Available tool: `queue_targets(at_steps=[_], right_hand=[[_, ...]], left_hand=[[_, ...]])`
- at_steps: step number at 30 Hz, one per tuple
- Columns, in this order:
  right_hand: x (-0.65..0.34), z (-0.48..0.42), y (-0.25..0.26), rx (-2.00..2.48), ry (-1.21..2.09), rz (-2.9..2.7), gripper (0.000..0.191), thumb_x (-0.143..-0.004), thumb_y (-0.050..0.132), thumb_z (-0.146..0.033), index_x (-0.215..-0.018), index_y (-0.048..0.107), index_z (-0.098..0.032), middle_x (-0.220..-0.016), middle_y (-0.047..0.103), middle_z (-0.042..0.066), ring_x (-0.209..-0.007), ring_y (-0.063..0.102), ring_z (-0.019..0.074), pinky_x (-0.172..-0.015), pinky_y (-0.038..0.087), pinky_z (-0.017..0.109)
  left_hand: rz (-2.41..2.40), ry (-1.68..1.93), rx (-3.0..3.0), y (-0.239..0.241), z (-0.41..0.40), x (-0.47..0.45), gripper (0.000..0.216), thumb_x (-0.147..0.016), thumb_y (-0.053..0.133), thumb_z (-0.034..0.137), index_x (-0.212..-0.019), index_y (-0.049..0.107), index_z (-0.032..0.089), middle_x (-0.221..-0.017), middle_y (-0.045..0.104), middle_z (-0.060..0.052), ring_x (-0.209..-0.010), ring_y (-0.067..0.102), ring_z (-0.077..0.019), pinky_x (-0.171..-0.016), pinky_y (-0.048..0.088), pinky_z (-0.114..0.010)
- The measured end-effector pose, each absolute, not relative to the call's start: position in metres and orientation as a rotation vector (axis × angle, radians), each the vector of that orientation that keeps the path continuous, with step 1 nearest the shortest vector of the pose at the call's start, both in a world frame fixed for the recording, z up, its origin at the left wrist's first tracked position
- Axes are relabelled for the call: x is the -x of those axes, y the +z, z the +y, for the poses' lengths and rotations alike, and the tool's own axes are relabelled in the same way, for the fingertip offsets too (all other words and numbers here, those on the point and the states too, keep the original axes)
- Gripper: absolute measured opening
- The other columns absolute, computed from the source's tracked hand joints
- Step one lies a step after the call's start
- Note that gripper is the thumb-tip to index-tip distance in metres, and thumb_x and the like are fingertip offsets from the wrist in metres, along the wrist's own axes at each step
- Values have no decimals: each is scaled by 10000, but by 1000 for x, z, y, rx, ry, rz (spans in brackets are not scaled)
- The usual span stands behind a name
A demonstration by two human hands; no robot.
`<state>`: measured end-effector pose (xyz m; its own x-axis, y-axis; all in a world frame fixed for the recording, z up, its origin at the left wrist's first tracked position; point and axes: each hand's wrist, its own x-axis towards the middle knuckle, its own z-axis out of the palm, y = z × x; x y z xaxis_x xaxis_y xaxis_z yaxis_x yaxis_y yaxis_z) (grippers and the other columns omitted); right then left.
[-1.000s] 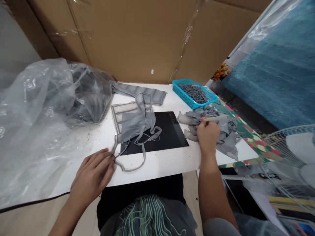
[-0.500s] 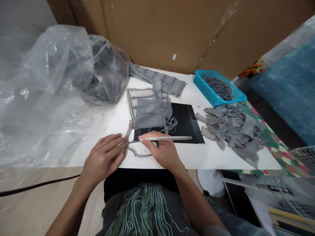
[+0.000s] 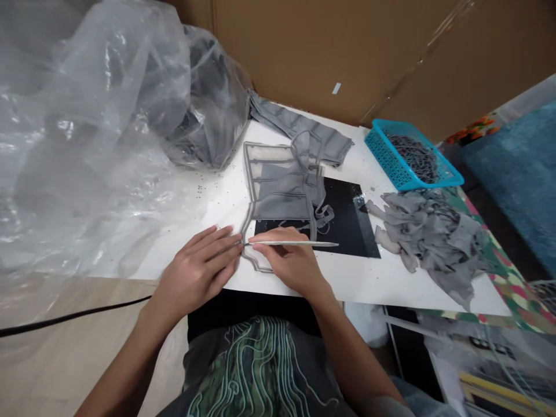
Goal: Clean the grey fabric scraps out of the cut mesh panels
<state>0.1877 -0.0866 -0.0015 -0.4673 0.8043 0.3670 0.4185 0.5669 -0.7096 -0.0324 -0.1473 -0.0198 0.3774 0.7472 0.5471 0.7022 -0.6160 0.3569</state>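
Note:
A sheer grey garment piece (image 3: 281, 191) with darker seam bands lies spread on the white table, partly over a black sheet (image 3: 347, 226). My left hand (image 3: 202, 263) rests flat at its near left edge, fingers stretched out, fingertips touching the seam band. In my right hand (image 3: 289, 260) is a slim white pen-like tool (image 3: 319, 244), pinched between thumb and fingers. It points left, its tip at the band close to my left fingertips. The exact kind of tool cannot be made out. My right hand covers part of the near piece.
A large clear plastic bag (image 3: 217, 110) of grey cloth stands at left. Behind lies a folded grey piece (image 3: 321, 139). At right are a blue basket (image 3: 384, 159) of thin dark strips and a heap of grey scraps (image 3: 438, 237). Cardboard (image 3: 295, 52) walls the back.
The view has shifted, so the table's things sit further right. The tool's tip and my left fingertips have come closer together at the garment's edge. My right hand still holds the tool.

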Motion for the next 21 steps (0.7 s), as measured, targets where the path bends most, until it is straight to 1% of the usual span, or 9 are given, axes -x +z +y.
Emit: queue_targets(at_steps=[3,6,8,10,14,17,21], right_hand=[[-188,-89,-4,910,604,-2142,160,-997,644,-202,-978,792,-260,-976,832,-13,-887,771,162,-844,528,345],[-189,-92,-5,848,523,-2230,219,-1020,582,-163,-1065,779,-249,-1064,827,8,-962,767,156,-875,530,335],[-189,-92,-5,836,515,-2264,222,-1020,587,-163,-1093,777,-253,-1087,824,9,-977,765,155,-884,528,335],[-189,-89,-5,848,558,-2234,197,-1012,617,-179,-1071,786,-260,-1060,828,1,-953,771,155,-876,525,338],[-189,-82,-3,924,716,-2120,158,-975,683,-193,-966,814,-281,-962,834,-18,-899,783,174,-886,535,355],[-189,-79,-1,960,785,-2116,157,-953,708,-182,-938,821,-290,-953,834,-17,-912,784,194,-924,542,383],[-189,-78,-1,961,814,-2110,163,-929,732,-155,-931,821,-291,-953,835,-18,-910,783,197,-938,540,393]], left_hand=[[1353,1045,-2601,-19,-147,31,312,-983,631,129,-1281,705,184,-1285,749,-95,-1288,661,-311,-1086,564,-576],[1384,1009,-2644,-18,-147,28,266,-991,618,123,-1245,695,143,-1269,746,-119,-1266,664,-339,-1033,587,-585],[1398,996,-2656,-18,-147,27,243,-997,610,126,-1225,691,136,-1261,743,-125,-1251,667,-343,-1017,591,-587],[1401,1002,-2662,-18,-146,27,237,-1002,605,133,-1225,684,138,-1263,738,-127,-1246,668,-338,-1018,590,-585],[1405,1035,-2638,-20,-147,28,245,-1015,590,148,-1245,674,169,-1266,738,-108,-1258,665,-318,-1036,587,-575],[1391,1025,-2622,-20,-148,30,263,-1019,584,149,-1265,671,183,-1285,737,-94,-1284,656,-301,-1074,571,-575],[1380,1029,-2611,-21,-149,31,295,-1013,587,139,-1290,671,199,-1311,734,-82,-1320,639,-283,-1115,551,-560]])
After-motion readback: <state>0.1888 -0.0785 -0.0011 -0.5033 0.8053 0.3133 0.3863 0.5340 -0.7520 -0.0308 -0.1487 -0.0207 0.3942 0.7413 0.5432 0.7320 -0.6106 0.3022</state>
